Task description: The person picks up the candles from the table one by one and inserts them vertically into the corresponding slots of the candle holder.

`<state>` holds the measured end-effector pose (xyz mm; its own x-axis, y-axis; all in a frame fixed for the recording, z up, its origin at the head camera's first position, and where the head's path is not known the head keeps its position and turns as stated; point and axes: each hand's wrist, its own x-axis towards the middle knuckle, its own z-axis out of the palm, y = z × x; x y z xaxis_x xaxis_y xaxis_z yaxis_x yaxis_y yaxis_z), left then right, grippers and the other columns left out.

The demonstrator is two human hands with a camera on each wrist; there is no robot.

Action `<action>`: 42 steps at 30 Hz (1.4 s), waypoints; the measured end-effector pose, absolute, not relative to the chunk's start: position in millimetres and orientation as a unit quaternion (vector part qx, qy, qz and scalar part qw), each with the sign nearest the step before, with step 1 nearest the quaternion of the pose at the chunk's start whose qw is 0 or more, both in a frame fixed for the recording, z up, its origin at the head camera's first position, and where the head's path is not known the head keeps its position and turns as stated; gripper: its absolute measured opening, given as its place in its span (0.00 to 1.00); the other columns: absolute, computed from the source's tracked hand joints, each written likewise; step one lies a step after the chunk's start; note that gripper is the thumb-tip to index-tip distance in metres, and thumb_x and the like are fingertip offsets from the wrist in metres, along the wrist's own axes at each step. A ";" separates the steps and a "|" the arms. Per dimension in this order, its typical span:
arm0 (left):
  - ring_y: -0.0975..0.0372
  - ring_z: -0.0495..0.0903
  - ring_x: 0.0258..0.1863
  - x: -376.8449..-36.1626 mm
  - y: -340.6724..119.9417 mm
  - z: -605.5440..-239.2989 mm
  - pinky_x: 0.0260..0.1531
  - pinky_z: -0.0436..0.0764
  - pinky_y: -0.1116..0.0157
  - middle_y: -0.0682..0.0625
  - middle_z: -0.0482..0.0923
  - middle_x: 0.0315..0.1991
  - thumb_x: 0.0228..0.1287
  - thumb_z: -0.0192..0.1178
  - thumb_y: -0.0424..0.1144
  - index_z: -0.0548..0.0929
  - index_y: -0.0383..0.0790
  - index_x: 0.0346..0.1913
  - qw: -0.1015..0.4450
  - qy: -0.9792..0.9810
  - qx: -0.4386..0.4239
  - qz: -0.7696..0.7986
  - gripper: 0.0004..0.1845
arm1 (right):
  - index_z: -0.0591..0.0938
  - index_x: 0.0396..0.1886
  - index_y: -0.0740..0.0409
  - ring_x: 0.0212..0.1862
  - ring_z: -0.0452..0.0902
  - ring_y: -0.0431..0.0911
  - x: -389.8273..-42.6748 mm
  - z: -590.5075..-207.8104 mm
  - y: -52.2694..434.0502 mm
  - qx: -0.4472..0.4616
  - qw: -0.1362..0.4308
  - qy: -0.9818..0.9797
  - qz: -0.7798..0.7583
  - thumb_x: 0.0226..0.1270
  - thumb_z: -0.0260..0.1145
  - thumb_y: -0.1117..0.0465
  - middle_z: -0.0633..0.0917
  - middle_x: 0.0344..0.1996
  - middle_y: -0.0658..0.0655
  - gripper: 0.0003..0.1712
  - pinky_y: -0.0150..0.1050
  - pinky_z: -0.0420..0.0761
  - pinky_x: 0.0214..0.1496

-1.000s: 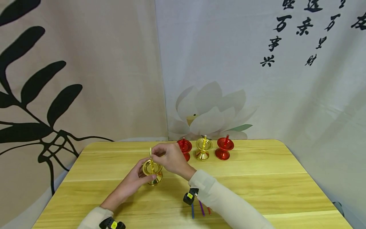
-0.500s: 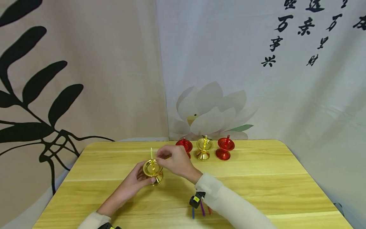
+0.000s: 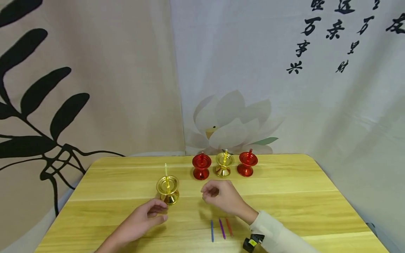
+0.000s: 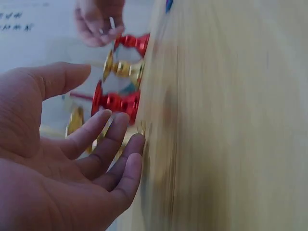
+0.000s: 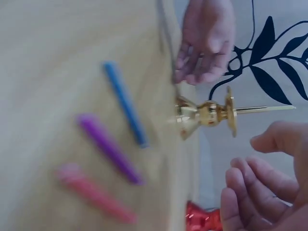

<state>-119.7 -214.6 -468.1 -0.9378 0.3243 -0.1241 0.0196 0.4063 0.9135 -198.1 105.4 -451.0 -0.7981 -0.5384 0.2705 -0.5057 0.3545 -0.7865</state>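
Both hands empty and relaxed beside 1 gold holder on the table.

The gold holder (image 3: pixel 168 189) stands upright on the table (image 3: pixel 284 203) with 1 yellow candle (image 3: pixel 166 173) seated in its cup. The left hand (image 3: pixel 143 219) lies just in front of the holder's base, fingers loosely curled and holding nothing; contact with the base cannot be confirmed. The right hand (image 3: pixel 221 198) hovers to the holder's right, apart from it, fingers loosely curled and empty. 3 loose candles, blue (image 3: pixel 212 231), purple (image 3: pixel 222 228) and red (image 3: pixel 229 227), lie flat beside the right wrist. At the far edge stand 3 more holders (image 3: pixel 223 164), red, gold, red, each holding 1 candle. The backdrop (image 3: pixel 316 88) bears black Chinese characters, including 万 and 兴.
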 end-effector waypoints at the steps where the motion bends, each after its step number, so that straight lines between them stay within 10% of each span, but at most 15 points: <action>1: 0.44 0.81 0.64 -118.1 -210.5 -467.7 0.62 0.83 0.57 0.42 0.82 0.63 0.80 0.68 0.41 0.79 0.30 0.67 0.145 0.825 0.119 0.533 0.23 | 0.91 0.39 0.62 0.35 0.84 0.37 -194.6 -453.6 111.3 -0.314 0.024 0.824 -0.471 0.66 0.73 0.72 0.90 0.32 0.46 0.05 0.35 0.87 0.41; 15: 0.37 0.58 0.84 -136.5 -128.5 -472.4 0.80 0.59 0.39 0.35 0.58 0.85 0.81 0.68 0.46 0.57 0.34 0.87 0.094 0.803 0.140 0.572 0.44 | 0.89 0.33 0.51 0.29 0.75 0.32 -155.3 -475.8 145.5 -0.302 0.086 0.860 -0.403 0.63 0.85 0.57 0.81 0.23 0.36 0.10 0.31 0.77 0.37; 25: 0.34 0.57 0.83 -173.3 -82.6 -479.1 0.77 0.61 0.32 0.32 0.54 0.86 0.78 0.68 0.51 0.52 0.32 0.88 -0.011 0.827 0.047 0.560 0.51 | 0.87 0.30 0.45 0.36 0.67 0.33 -143.9 -478.4 135.4 -0.330 0.005 0.899 -0.288 0.52 0.90 0.40 0.76 0.29 0.37 0.22 0.27 0.70 0.40; 42: 0.37 0.64 0.80 -241.4 -54.5 -489.6 0.78 0.65 0.40 0.28 0.60 0.82 0.73 0.70 0.35 0.48 0.30 0.87 -0.099 0.761 -0.018 0.641 0.51 | 0.87 0.29 0.47 0.33 0.66 0.30 -142.2 -479.7 129.3 -0.346 0.001 0.897 -0.276 0.50 0.89 0.54 0.78 0.27 0.35 0.15 0.26 0.69 0.38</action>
<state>-241.4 -54.5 -489.6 -0.9799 -0.1537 0.1268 0.0988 0.1779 0.9791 -142.2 129.3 -479.7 -0.7605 -0.6214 0.1884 -0.6199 0.6084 -0.4955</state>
